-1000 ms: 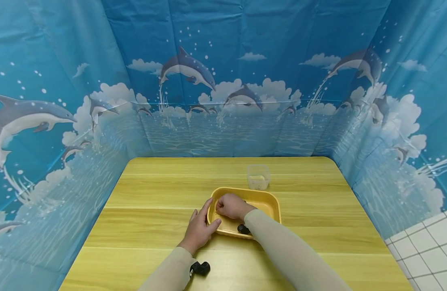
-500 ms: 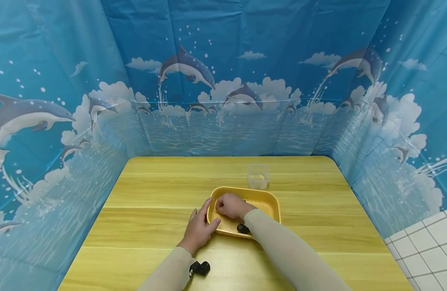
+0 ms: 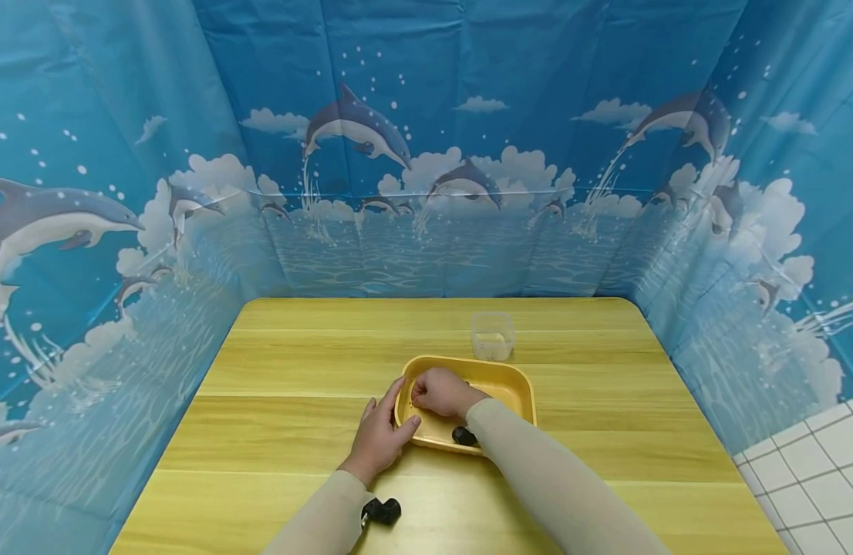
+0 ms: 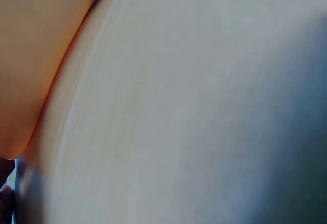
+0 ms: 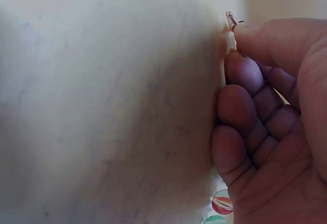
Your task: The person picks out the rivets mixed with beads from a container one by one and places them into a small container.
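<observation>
A yellow tray (image 3: 506, 371) stands on the table. My left hand (image 3: 381, 438) lies against its left end, fingers fairly straight along the outside and thumb tip over the front rim. Inside the tray's left part, my right hand (image 3: 440, 391) has its fingers curled, low over the bottom. In the right wrist view, a small shiny metal piece (image 5: 231, 20) sticks out at the thumb tip, pinched between thumb and forefinger; most of it is hidden. Under the right hand's heel a glass marble with a red swirl (image 5: 222, 202) shows, with a green one (image 5: 214, 219) below it.
A clear plastic box (image 3: 493, 339) with something pale in it stands just behind the tray. The wooden table (image 3: 295, 370) ends at a curtain with dolphins (image 3: 440, 247) on the back and sides. Close pale surfaces fill most of the left wrist view.
</observation>
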Motion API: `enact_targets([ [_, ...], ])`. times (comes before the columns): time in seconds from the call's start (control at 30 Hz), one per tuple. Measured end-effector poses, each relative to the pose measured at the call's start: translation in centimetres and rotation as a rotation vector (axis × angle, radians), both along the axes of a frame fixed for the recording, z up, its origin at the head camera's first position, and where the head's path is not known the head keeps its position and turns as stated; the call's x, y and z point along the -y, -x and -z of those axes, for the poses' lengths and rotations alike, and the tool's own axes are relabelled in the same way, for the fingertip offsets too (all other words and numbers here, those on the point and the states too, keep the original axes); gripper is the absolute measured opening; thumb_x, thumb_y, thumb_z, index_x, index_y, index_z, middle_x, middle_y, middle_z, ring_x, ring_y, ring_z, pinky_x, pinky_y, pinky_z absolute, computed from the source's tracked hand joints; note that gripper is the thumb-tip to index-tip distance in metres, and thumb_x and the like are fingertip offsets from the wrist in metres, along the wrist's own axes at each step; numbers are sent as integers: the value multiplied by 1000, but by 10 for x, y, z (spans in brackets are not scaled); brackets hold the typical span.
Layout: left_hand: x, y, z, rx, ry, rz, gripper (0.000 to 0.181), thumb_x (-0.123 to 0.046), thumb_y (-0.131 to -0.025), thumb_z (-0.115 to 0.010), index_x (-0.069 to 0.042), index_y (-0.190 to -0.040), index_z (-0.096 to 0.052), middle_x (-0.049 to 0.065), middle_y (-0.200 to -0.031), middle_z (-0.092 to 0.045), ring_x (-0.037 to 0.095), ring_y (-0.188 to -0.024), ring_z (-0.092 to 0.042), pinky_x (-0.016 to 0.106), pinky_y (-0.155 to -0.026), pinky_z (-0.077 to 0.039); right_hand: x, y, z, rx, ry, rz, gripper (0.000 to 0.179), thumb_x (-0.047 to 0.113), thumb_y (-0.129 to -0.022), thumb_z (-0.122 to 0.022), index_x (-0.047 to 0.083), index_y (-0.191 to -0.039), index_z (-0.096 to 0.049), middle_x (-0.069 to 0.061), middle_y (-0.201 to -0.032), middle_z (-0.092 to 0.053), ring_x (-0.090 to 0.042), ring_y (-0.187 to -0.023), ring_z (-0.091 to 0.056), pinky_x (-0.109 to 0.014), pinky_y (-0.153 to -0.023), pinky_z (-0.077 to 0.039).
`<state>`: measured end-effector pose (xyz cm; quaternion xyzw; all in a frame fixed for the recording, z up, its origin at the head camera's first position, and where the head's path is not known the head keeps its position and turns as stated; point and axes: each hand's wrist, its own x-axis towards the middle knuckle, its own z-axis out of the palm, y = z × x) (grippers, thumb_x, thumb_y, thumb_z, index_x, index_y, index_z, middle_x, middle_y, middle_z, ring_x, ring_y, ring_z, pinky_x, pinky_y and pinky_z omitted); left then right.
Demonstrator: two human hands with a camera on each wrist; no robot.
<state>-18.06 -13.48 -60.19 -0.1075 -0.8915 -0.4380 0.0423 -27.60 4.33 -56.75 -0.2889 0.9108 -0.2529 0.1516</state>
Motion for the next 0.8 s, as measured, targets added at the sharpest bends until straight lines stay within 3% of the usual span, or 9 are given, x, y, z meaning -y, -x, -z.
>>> enact_targets([
  [0.8,0,0,0,4,7,3,74,-42,-101,-65,-26,-166,-33,7,-146,-66,32,-130,-67,66,-130,-16,0,-2,-2,11,-4,14,13,20,-99,-72,19,-88,-78,9,-84,-73,-6,-70,-57,-25,-71,-53],
])
